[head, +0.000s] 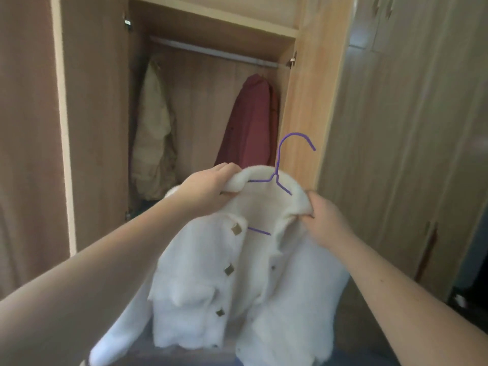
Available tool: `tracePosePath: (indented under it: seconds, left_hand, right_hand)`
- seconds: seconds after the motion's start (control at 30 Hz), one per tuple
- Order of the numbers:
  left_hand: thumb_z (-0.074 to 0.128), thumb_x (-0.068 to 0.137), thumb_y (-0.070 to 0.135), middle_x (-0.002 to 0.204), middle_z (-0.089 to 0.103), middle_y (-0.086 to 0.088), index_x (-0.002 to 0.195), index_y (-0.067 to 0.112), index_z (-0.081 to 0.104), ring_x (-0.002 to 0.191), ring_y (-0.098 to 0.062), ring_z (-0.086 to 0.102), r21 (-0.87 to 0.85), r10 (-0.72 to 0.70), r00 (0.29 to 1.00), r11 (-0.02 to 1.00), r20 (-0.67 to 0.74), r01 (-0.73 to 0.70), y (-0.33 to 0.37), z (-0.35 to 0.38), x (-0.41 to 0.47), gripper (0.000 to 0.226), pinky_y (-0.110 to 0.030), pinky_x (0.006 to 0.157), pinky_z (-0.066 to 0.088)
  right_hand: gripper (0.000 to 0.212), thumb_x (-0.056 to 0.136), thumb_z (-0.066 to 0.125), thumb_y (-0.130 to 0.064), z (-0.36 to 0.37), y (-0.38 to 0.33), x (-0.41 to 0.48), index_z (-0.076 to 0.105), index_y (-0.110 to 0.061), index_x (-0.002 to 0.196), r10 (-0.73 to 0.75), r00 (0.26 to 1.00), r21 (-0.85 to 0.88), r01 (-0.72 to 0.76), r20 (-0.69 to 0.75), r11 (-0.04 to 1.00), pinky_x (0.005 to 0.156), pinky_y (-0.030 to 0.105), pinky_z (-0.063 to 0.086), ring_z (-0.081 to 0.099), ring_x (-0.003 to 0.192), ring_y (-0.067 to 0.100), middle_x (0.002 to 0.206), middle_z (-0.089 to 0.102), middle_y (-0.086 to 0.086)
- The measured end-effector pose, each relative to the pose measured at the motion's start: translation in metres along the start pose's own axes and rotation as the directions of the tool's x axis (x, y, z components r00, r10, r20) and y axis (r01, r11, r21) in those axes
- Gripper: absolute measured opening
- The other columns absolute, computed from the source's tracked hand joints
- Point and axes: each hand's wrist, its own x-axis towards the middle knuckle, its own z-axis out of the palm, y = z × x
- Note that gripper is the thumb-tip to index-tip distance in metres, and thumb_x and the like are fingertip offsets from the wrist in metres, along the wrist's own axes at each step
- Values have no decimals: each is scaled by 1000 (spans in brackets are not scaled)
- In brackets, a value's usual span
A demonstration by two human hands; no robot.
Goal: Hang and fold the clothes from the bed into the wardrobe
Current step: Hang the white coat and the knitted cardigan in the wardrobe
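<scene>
A fluffy white jacket (232,281) with square metal buttons hangs in front of me on a purple wire hanger (284,157), whose hook sticks up above the collar. My left hand (208,188) grips the left side of the collar. My right hand (327,223) grips the collar's right side. The open wardrobe (303,107) stands straight ahead, with its metal rail (214,52) across the top of the compartment.
A beige jacket (154,133) hangs at the left of the rail and a dark red coat (250,122) at the right, with a gap between them. The wardrobe's left door (92,128) stands open. Closed wooden doors (409,154) fill the right side.
</scene>
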Motion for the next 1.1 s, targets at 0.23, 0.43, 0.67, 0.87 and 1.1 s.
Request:
tracePosePath:
  seconds: [0.23,0.43,0.67,0.87,1.1]
  left_hand:
    - [47,90,69,135,49,0,145,30,38,126,-15,48,-267,-160,968,941,196,209,-92,-17,9,68,-35,108,38]
    - [74,88,35,111,74,5,117,25,67,103,-15,71,-438,-122,742,740,659,510,-143,-17,35,31,-28,80,58]
    - [75,82,34,83,66,9,95,33,56,79,-12,63,-166,-330,942,927,68,337,-158,58,60,23,-33,66,49]
    - [68,83,45,81,64,11,96,39,49,75,-12,60,0,-303,952,953,50,303,-187,83,106,23,-34,66,50]
    - [75,76,49,89,67,13,99,42,55,84,-11,64,10,-462,887,887,16,462,-233,97,139,32,-38,76,55]
  right_hand:
    - [26,74,45,-32,59,-17,46,50,-46,95,-32,996,2,33,-88,999,59,21,42,55,71,-3,81,62,-24]
    - [32,81,57,-6,94,-8,88,59,-33,99,-4,999,133,-3,49,991,75,31,53,65,85,6,89,69,-13]
    - [64,70,62,-13,106,28,146,49,-49,121,-89,916,506,-133,391,853,79,13,47,64,100,-2,110,70,-16]
    - [54,85,67,-31,130,84,211,54,-28,138,-221,827,798,-373,518,473,92,32,53,64,117,21,129,66,2]
    - [32,85,63,-43,202,114,298,52,-39,115,-152,988,70,149,31,986,74,38,52,64,95,22,101,69,-8]
